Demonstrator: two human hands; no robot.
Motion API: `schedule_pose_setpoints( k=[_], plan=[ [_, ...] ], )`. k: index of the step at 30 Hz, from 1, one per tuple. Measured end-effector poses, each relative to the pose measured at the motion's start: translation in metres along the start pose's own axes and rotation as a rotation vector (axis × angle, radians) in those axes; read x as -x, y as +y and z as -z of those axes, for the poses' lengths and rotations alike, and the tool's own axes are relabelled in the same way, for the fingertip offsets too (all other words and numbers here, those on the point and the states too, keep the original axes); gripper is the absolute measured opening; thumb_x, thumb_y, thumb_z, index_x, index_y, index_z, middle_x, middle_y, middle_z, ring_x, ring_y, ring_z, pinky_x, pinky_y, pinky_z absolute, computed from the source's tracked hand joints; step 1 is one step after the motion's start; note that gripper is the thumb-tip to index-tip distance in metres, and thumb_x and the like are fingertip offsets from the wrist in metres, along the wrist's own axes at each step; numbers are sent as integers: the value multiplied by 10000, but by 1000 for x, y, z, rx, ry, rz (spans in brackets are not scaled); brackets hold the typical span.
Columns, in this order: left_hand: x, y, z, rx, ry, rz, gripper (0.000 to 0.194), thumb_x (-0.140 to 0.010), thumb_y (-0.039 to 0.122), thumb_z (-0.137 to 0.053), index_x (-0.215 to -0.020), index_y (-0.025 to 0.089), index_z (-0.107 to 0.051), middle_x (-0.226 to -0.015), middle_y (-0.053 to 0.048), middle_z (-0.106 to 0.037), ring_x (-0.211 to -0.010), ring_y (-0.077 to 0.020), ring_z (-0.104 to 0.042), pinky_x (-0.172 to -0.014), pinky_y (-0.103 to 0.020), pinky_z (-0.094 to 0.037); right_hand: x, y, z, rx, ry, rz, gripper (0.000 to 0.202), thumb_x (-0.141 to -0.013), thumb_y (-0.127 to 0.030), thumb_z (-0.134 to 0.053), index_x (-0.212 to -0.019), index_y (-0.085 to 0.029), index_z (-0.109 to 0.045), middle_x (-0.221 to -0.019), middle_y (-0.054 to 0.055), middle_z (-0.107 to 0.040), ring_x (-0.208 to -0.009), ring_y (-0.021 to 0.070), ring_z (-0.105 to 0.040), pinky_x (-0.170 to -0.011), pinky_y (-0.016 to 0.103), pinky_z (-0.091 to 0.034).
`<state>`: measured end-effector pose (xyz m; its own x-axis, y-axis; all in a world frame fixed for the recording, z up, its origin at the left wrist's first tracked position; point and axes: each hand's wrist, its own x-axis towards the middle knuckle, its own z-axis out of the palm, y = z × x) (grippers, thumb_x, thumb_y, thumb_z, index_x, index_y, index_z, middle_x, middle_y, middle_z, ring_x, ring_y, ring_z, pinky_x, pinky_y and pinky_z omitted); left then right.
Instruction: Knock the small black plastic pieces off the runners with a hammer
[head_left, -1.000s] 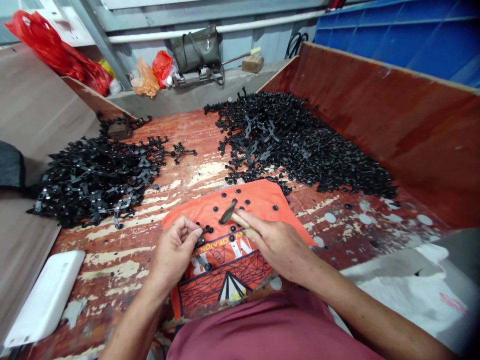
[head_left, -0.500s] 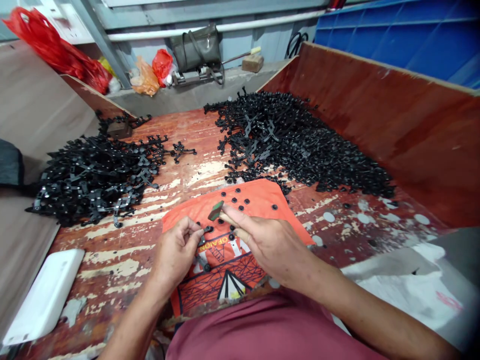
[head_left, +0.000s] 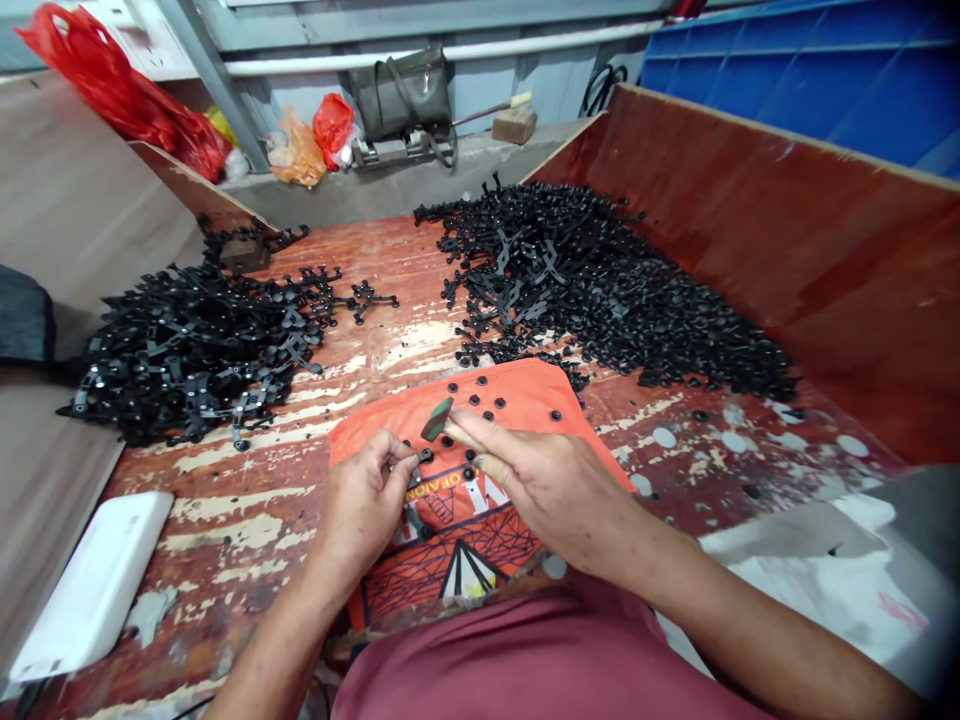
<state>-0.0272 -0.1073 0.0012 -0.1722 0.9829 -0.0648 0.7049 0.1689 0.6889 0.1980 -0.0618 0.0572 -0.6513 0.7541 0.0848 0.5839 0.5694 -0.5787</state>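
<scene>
Right hand [head_left: 559, 490]: we grip the hammer [head_left: 438, 421] by its handle, the head poised near our other fingertips (whether it touches anything, we cannot tell).
Left hand [head_left: 367, 490]: we pinch a black linkage [head_left: 425, 456] between thumb and fingers, above the orange cloth [head_left: 525, 385].
Loose bits: we see round black pieces [head_left: 499, 403] scattered on that cloth.
Heaps: we have a left pile [head_left: 195, 340] and a right pile [head_left: 600, 280] of black parts on the worn tabletop [head_left: 375, 345].
</scene>
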Motion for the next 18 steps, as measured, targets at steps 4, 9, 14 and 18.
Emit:
schedule_pose_setpoints(
  k=[4,9,14,18],
  plan=[
    [0,6,0,-24,5,-34,158,-882,331,-532,-766,226,-554,-621,36,-605,-573,-146,-561,-574,-246,-377,1,-2,2,8,3,-1,483,-1026,-236,-426,-1500,-326,-394,-1145,8,-738,-987,184,-710,-958,336,-535],
    [1,11,3,-62,14,-38,159,-870,311,-535,-741,221,-562,-594,42,-592,-542,-137,-535,-549,-238,-359,1,-2,-9,26,41,9,482,-1034,-240,-410,-1509,-318,-380,-1140,19,-734,-971,177,-704,-888,302,-538],
    [2,6,7,-77,-1,3,162,-876,326,-531,-757,222,-568,-582,44,-589,-531,-140,-530,-562,-245,-358,1,1,-27,213,-63,-1,479,-995,-223,-487,-1466,-306,-457,-919,29,-754,-764,202,-710,-661,289,-525],
    [3,3,6,-33,-14,24,176,-880,355,-525,-776,221,-573,-599,39,-592,-548,-145,-543,-566,-247,-367,2,0,-21,94,14,46,490,-1019,-221,-441,-1501,-297,-401,-1043,33,-749,-870,183,-708,-754,285,-530]
  ],
)
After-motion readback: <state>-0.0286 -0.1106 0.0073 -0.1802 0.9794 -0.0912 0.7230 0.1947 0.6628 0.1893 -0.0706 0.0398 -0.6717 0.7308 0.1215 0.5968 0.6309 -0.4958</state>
